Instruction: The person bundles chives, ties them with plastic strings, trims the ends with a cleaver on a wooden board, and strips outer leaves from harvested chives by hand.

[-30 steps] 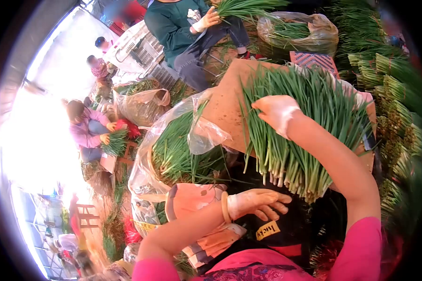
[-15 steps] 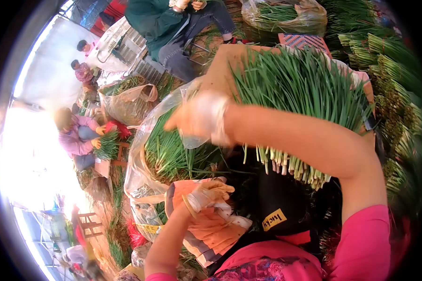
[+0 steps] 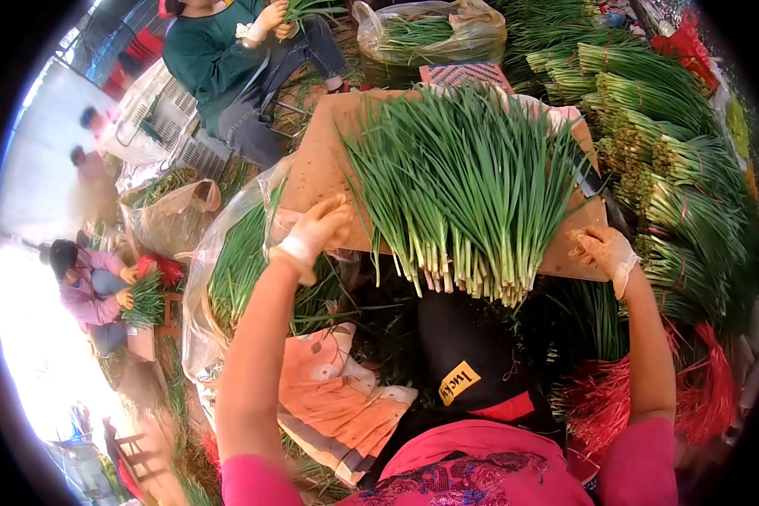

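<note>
The top edge crops the green-clad co-worker (image 3: 219, 76); a background figure (image 3: 95, 179) blurs, possibly seated.

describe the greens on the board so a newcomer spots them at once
Find the tan board in the middle of the view. On it, between the gloved left hand and right hand, lies a broad pile of greens, pale stem ends lowermost. Unlike the red-tied bundles stacked at the picture's right, it shows no ties.

Two wearer's hands (image 3: 314, 229) (image 3: 605, 253), one stalk pile (image 3: 472, 177) on one cardboard sheet (image 3: 325, 143).
</note>
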Demonstrator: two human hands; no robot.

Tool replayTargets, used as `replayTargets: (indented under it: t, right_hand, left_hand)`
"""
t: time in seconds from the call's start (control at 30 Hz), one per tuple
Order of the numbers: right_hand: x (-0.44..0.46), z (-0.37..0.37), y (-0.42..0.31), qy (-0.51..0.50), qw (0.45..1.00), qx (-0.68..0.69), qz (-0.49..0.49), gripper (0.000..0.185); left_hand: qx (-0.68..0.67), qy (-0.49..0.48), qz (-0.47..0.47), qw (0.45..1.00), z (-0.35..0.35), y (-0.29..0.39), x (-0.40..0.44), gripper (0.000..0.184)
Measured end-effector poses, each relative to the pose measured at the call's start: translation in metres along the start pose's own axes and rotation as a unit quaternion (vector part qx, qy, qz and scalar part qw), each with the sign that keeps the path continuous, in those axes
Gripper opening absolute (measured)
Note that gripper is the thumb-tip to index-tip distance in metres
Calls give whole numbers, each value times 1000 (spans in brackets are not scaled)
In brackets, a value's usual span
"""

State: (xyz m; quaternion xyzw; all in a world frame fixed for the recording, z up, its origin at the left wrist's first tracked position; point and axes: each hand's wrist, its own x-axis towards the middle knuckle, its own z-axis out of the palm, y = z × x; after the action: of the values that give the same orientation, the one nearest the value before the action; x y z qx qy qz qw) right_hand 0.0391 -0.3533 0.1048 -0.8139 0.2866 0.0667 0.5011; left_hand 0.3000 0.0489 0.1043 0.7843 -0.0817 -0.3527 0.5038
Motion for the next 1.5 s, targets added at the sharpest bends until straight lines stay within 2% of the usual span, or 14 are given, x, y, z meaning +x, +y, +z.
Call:
replayTargets:
  t: [0.1,0.2,0.3,0.33,0.4,0.47,0.57,0.63,0.7,0.87,1.13,1.27,1.43,1.5]
  right_hand:
    - [24,-1,9,1,982,140,126,51]
    - [52,30,-13,41,973,175,141,59]
    - [88,88,-22,34,999,26,-26,65]
    - [62,100,-75,29,998,54,-6,65]
    - [77,100,-64,-66,982,155,-92,70]
    - [72,102,-49,-113,964,231,-73,68]
    - [84,95,-53,-74,993,85,-18,66]
    - [60,84,-81,-61,995,81,27,68]
    - [53,78,-79,-41,998,46,12,74]
    - [68,66,-33,-2,995,-92,-24,95]
    - [35,44,-28,27,996,-82,-16,90]
    - [8,36,-48,56,989,-134,-33,63]
    - [-9,30,-55,93,977,-184,-61,46]
    - [-10,21,-47,95,960,-261,-23,42]
  left_hand:
    - [-64,63,43,995,27,-12,49,79]
    - [-119,97,60,986,72,-3,67,95]
    - [-123,116,76,983,145,19,73,99]
    - [-107,116,125,979,165,17,77,98]
    - [-308,-21,196,931,174,14,70,96]
    - [-295,-14,149,944,172,8,65,96]
    - [-239,13,110,965,163,17,66,95]
    - [-42,71,113,990,150,10,76,95]
    - [-35,73,90,993,139,10,68,95]
    - [-233,57,105,965,121,-12,70,102]
    - [-280,103,66,952,98,-22,55,95]
    - [-224,134,116,958,96,-13,35,88]
    - [-140,130,301,934,119,17,13,67]
    - [78,186,378,904,125,28,11,62]
